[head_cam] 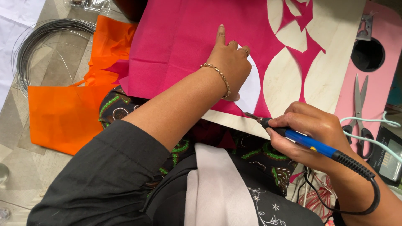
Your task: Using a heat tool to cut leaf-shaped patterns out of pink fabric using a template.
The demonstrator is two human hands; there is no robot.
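Pink fabric: petal-shaped holes | left hand flat on it | right hand grasping hot cutter

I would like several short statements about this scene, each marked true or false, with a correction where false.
1. The right hand holds a blue-handled hot tool with a black cord. True.
2. The left hand rests on orange fabric. False: it presses a white paper template onto the pink fabric.
3. Scissors lie on the pink surface at the right. True.
4. The pink fabric has no cut-outs. False: curved shapes are already cut out, showing the wooden board beneath.
5. A coil of wire lies at the left. True.
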